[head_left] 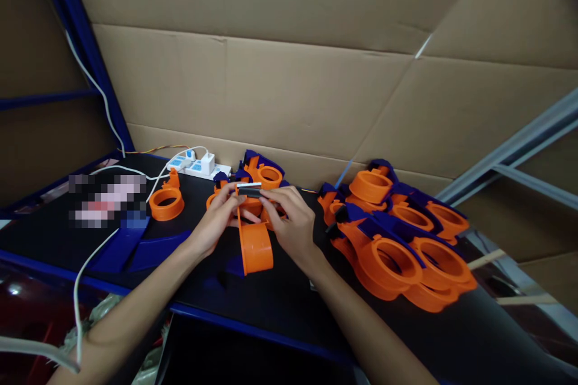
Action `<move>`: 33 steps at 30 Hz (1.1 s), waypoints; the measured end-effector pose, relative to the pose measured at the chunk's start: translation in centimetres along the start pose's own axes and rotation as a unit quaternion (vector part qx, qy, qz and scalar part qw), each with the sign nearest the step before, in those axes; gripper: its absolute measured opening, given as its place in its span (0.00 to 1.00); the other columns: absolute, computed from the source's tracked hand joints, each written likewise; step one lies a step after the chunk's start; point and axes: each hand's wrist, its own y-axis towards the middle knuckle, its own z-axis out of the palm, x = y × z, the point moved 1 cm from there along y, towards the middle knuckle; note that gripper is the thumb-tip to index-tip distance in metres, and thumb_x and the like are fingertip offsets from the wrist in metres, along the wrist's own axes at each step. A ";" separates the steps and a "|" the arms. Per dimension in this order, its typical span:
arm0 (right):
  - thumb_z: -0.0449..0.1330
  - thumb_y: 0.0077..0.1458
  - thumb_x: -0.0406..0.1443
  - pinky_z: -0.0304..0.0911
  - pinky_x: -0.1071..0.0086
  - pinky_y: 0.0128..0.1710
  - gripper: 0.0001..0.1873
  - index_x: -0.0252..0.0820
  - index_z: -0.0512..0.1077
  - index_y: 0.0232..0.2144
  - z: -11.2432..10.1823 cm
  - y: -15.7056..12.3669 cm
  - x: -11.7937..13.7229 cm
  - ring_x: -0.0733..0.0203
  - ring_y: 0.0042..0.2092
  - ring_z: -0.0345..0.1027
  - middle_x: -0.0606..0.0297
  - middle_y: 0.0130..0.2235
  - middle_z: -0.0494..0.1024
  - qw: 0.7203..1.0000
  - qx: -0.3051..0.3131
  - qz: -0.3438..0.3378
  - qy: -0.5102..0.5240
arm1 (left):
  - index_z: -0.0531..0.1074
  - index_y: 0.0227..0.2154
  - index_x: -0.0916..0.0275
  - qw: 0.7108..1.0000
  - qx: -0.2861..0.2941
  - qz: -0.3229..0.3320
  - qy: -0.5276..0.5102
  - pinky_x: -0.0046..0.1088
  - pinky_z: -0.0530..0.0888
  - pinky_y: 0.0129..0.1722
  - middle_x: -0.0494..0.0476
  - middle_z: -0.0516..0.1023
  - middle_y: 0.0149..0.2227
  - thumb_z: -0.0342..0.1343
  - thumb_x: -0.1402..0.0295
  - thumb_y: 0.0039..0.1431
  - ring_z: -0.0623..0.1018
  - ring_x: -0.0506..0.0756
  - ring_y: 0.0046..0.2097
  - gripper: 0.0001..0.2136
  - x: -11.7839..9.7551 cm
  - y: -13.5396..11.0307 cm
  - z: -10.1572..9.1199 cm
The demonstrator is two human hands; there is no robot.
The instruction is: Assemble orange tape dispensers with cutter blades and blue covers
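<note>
Between my two hands an orange tape dispenser (257, 248) is held up over the black tabletop, its round hub hanging downward. My left hand (219, 221) grips its upper end from the left, fingers closed round it. My right hand (291, 219) pinches at the same end from the right, fingertips on a black strip (249, 192). A toothed metal blade (249, 184) stands just above that strip. Part of the dispenser is covered by my fingers. Behind my hands sits another orange and blue dispenser (268, 175).
Several orange and blue dispensers (392, 264) are piled at the right. At the left lie an orange ring part (166, 204) and flat blue pieces (156, 251). A white power strip (198, 167) with cables stands against the cardboard wall (289, 90). A white cable (77, 301) hangs over the table's front edge.
</note>
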 end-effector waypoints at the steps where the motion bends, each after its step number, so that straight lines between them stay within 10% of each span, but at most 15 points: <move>1: 0.60 0.64 0.34 0.70 0.58 0.48 0.08 0.47 0.79 0.42 0.0 0.0 0.1 0.54 0.45 0.76 0.60 0.41 0.83 1.000 -0.001 0.000 -0.001 | 0.70 0.48 0.56 1.000 0.000 0.003 0.006 0.31 0.78 0.33 0.52 0.83 0.34 0.59 0.64 0.57 0.85 0.58 0.32 0.15 0.0 0.0 0.0; 20: 0.58 0.65 0.30 0.71 0.58 0.50 0.16 0.46 0.77 0.53 0.6 -0.4 -0.2 0.55 0.49 0.75 0.57 0.47 0.81 0.998 0.023 -0.063 -0.007 | 0.69 0.47 0.57 0.999 -0.019 0.016 -0.027 0.26 0.75 0.28 0.47 0.78 0.21 0.59 0.63 0.58 0.81 0.55 0.24 0.15 0.0 -0.2 0.3; 25: 0.50 0.69 0.35 0.74 0.61 0.46 0.20 0.48 0.70 0.59 1.4 -0.7 -0.5 0.55 0.51 0.75 0.57 0.56 0.77 0.993 0.057 0.060 0.089 | 0.68 0.39 0.59 0.993 -0.045 0.040 -0.105 0.24 0.74 0.25 0.48 0.78 0.22 0.60 0.58 0.59 0.77 0.51 0.22 0.12 -0.6 0.3 -0.6; 33: 0.62 0.59 0.30 0.70 0.63 0.50 0.09 0.45 0.80 0.40 5.7 0.3 1.0 0.56 0.48 0.74 0.61 0.45 0.81 0.945 0.302 0.019 0.120 | 0.74 0.36 0.59 0.958 0.028 0.035 -0.282 0.23 0.69 0.19 0.53 0.78 0.30 0.56 0.57 0.62 0.69 0.47 0.20 0.11 -3.5 0.3 -3.0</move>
